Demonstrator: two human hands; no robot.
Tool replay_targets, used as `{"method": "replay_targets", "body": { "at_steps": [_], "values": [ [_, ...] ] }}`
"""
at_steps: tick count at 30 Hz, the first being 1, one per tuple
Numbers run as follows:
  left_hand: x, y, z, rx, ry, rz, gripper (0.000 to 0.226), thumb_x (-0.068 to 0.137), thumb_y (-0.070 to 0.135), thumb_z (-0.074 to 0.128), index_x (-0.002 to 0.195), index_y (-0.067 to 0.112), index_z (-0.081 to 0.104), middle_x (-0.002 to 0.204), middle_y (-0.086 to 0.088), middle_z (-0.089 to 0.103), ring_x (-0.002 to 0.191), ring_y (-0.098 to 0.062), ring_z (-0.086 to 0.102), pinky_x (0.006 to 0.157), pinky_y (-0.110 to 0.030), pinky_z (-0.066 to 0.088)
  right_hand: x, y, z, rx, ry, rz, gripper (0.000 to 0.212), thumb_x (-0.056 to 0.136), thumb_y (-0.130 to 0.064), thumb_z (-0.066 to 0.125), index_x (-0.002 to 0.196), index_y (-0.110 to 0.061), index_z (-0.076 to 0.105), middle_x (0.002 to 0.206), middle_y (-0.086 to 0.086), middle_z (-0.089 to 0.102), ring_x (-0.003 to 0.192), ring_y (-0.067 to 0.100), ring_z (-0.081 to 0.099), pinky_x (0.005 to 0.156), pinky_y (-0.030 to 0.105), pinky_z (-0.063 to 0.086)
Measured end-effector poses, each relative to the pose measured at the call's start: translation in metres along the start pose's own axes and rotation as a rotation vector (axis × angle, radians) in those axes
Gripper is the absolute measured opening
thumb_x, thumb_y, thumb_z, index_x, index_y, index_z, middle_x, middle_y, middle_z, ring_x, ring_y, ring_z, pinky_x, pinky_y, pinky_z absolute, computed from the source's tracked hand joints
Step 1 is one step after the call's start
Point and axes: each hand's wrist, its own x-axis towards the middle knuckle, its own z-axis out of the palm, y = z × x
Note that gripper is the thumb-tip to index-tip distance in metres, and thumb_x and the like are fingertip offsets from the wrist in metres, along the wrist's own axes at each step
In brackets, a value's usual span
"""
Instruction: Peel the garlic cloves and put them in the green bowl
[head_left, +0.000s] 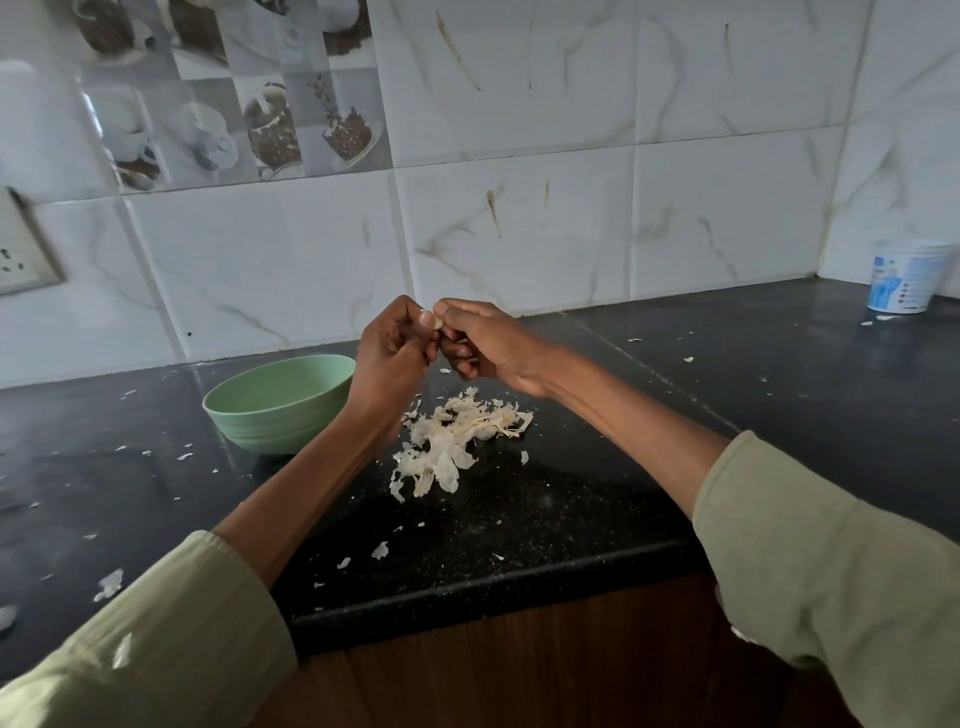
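1. Two hands meet above the black table (597, 499), raised over the heap of garlic skins (457, 439).
2. The left hand (392, 353) has its fingers curled, and its thumb tip presses against a small pale garlic clove (439, 323) held at the top of both hands.
3. The right hand (485, 343) pinches the same clove from the other side; its grip is narrow, thumb and forefinger closed on the clove, and the lower fingers are curled under.
4. The clove sits right between the two thumb tips, mostly hidden; only a pale sliver shows.
5. The green bowl (249, 408) stands on the table just left of the left wrist, lower than the clove and apart from it. What lies inside it cannot be told.
6. Loose skin flakes lie scattered over the table, and a white plastic tub (906, 278) stands in the far right corner by the tiled wall (519, 228).
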Motion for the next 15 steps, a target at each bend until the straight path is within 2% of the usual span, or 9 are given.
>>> {"method": "replay_targets", "body": {
  "at_steps": [4, 7, 11, 15],
  "values": [
    [0.000, 0.001, -0.003, 0.094, -0.063, 0.059, 0.022, 0.111, 0.016, 0.052, 0.097, 0.000, 0.057, 0.072, -0.003, 0.059, 0.061, -0.011, 0.051, 0.058, -0.020, 0.043, -0.003, -0.007, -0.004, -0.017, 0.011, 0.024, 0.036, 0.106, -0.029, 0.046, 0.071, -0.019, 0.044, 0.064, 0.004, 0.040, 0.049, 0.013, 0.036, 0.049, 0.024, 0.034],
    [0.000, 0.003, -0.002, 0.177, -0.094, 0.104, 0.016, 0.110, 0.013, 0.052, 0.099, 0.003, 0.059, 0.078, -0.007, 0.067, 0.063, -0.015, 0.059, 0.059, -0.019, 0.046, -0.006, -0.011, -0.008, -0.053, 0.060, 0.027, 0.037, 0.103, -0.027, 0.045, 0.067, -0.017, 0.044, 0.056, 0.001, 0.042, 0.047, 0.014, 0.038, 0.049, 0.025, 0.036],
    [0.001, 0.002, 0.001, 0.249, -0.048, 0.133, 0.014, 0.109, 0.016, 0.056, 0.099, 0.008, 0.062, 0.082, -0.003, 0.074, 0.062, -0.017, 0.065, 0.057, -0.017, 0.046, -0.010, -0.016, -0.015, -0.112, 0.005, 0.011, 0.033, 0.104, -0.027, 0.044, 0.078, -0.010, 0.056, 0.061, 0.003, 0.053, 0.053, 0.017, 0.051, 0.054, 0.028, 0.043],
    [0.004, -0.003, -0.002, 0.226, 0.028, 0.080, 0.014, 0.105, 0.020, 0.065, 0.106, 0.007, 0.062, 0.086, -0.004, 0.076, 0.059, -0.014, 0.067, 0.054, -0.016, 0.047, -0.010, -0.017, -0.016, -0.153, 0.008, -0.030, 0.026, 0.104, -0.024, 0.048, 0.095, -0.007, 0.066, 0.071, 0.005, 0.056, 0.060, 0.017, 0.056, 0.056, 0.026, 0.048]
  ]
}}
